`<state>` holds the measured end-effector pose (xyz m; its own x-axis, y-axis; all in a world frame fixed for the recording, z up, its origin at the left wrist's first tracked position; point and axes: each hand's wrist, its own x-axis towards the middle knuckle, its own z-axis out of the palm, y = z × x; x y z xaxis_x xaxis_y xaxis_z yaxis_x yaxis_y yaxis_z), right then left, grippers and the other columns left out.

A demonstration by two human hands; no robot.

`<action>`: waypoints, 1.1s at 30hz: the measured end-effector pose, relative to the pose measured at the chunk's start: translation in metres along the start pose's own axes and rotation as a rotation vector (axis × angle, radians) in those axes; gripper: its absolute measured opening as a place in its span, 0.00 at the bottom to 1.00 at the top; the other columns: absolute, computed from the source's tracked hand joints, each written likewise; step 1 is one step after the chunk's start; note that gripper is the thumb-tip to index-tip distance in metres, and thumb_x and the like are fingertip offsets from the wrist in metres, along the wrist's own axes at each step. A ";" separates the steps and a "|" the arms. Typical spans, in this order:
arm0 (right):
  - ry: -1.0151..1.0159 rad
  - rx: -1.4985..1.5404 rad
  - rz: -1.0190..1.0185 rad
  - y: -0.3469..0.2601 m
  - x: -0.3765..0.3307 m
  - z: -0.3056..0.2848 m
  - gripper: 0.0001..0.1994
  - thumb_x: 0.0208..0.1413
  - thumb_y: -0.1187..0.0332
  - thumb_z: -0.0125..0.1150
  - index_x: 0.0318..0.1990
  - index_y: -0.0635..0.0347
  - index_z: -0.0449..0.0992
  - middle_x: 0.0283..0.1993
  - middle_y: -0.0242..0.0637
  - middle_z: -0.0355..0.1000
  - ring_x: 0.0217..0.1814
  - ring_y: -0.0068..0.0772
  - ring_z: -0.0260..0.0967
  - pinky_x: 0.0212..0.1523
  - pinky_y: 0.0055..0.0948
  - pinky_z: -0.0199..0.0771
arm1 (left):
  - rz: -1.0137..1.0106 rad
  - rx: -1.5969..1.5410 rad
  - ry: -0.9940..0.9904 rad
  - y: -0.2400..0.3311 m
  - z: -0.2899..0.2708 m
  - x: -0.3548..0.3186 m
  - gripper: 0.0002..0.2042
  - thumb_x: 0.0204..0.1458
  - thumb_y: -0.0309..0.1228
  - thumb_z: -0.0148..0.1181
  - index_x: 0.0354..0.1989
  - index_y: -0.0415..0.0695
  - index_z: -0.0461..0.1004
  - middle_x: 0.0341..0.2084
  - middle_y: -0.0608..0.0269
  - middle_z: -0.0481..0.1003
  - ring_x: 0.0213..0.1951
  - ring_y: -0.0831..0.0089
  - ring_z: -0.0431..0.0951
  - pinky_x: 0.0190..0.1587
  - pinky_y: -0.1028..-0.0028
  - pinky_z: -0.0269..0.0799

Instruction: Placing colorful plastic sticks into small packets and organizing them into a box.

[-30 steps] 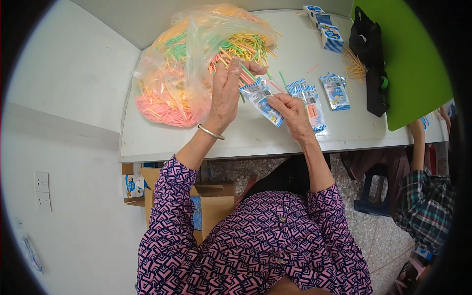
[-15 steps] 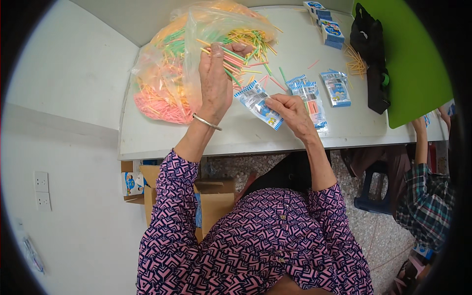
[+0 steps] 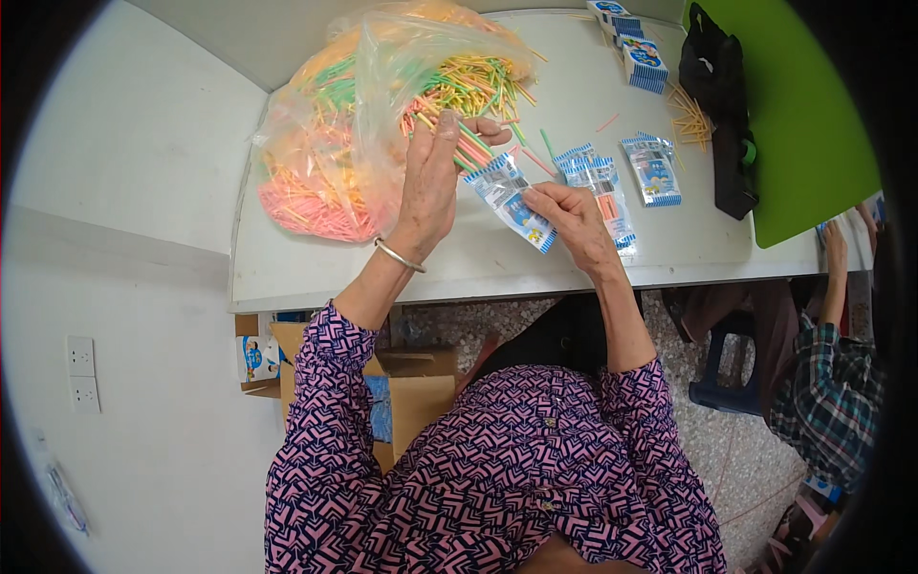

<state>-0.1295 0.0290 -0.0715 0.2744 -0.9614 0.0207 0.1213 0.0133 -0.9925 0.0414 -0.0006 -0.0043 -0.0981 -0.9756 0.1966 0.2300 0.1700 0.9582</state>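
Note:
My left hand [image 3: 430, 187] is closed round a small bundle of thin pink, green and yellow sticks [image 3: 469, 148], which slant down to the right. Their lower ends meet the top end of a small blue-and-clear packet [image 3: 512, 203]; I cannot tell whether any of them are inside it. The packet is pinched between the thumb and fingers of my right hand [image 3: 577, 225]. Behind my left hand stands a large clear plastic bag [image 3: 330, 182], full of the same sticks and spilling some at its mouth [image 3: 478, 81].
Right of my hands lie packets with sticks showing [image 3: 612, 206] and another packet [image 3: 655, 172]. Small boxes [image 3: 643, 65], loose yellow sticks [image 3: 690, 117], a black holder [image 3: 732, 163] and a green panel [image 3: 803, 124] are farther right. Another person's hand [image 3: 835, 244] shows at the table's right end.
My left hand has moved right and slightly nearer, bringing the sticks' ends to the packet's top end. My right hand has barely moved. The other person's arm has shifted right.

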 end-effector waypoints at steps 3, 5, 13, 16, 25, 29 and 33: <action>0.006 -0.006 0.016 0.003 0.000 0.000 0.14 0.57 0.63 0.57 0.39 0.67 0.78 0.29 0.24 0.71 0.31 0.11 0.62 0.32 0.14 0.61 | 0.015 -0.041 0.028 -0.005 0.002 -0.007 0.19 0.63 0.40 0.38 0.39 0.33 0.65 0.34 0.52 0.74 0.40 0.66 0.77 0.43 0.71 0.74; 0.004 -0.037 0.023 0.003 0.000 0.001 0.14 0.57 0.63 0.57 0.39 0.67 0.78 0.29 0.24 0.71 0.31 0.11 0.62 0.32 0.14 0.62 | 0.098 -0.054 0.058 -0.007 0.004 -0.010 0.17 0.63 0.39 0.38 0.41 0.34 0.63 0.34 0.52 0.73 0.41 0.66 0.77 0.43 0.71 0.74; -0.003 0.048 0.015 0.002 -0.004 0.001 0.13 0.57 0.64 0.57 0.39 0.67 0.78 0.29 0.25 0.71 0.31 0.11 0.62 0.32 0.15 0.62 | 0.124 0.011 0.036 -0.006 0.006 -0.015 0.15 0.64 0.37 0.37 0.39 0.35 0.60 0.34 0.53 0.73 0.41 0.65 0.77 0.43 0.70 0.74; -0.006 0.031 -0.008 0.002 -0.004 0.002 0.13 0.57 0.64 0.57 0.38 0.67 0.78 0.29 0.24 0.71 0.31 0.12 0.62 0.32 0.15 0.62 | 0.123 0.001 0.034 -0.008 0.003 -0.017 0.14 0.64 0.37 0.37 0.39 0.36 0.60 0.34 0.53 0.73 0.41 0.66 0.77 0.43 0.71 0.74; -0.019 0.014 -0.042 0.000 -0.006 0.003 0.12 0.58 0.65 0.56 0.36 0.67 0.77 0.29 0.23 0.70 0.32 0.10 0.61 0.33 0.15 0.61 | 0.046 0.207 -0.153 -0.010 -0.003 -0.020 0.13 0.63 0.37 0.39 0.40 0.38 0.62 0.40 0.56 0.74 0.37 0.78 0.70 0.43 0.79 0.67; -0.001 -0.004 -0.061 0.003 -0.004 0.002 0.12 0.58 0.66 0.56 0.38 0.68 0.77 0.30 0.24 0.71 0.33 0.11 0.62 0.36 0.15 0.62 | 0.036 0.302 -0.257 -0.014 -0.013 -0.017 0.16 0.63 0.38 0.41 0.49 0.37 0.63 0.44 0.54 0.72 0.41 0.78 0.69 0.47 0.76 0.65; 0.008 0.054 -0.125 0.005 0.001 0.002 0.13 0.57 0.66 0.56 0.43 0.69 0.76 0.33 0.26 0.73 0.36 0.13 0.65 0.39 0.16 0.64 | 0.078 0.234 -0.250 -0.009 -0.009 -0.013 0.18 0.63 0.38 0.41 0.54 0.37 0.61 0.45 0.55 0.72 0.44 0.77 0.69 0.48 0.75 0.65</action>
<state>-0.1264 0.0283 -0.0763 0.2465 -0.9585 0.1430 0.2058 -0.0924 -0.9742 0.0495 0.0092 -0.0178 -0.3300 -0.8991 0.2878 0.0204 0.2980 0.9543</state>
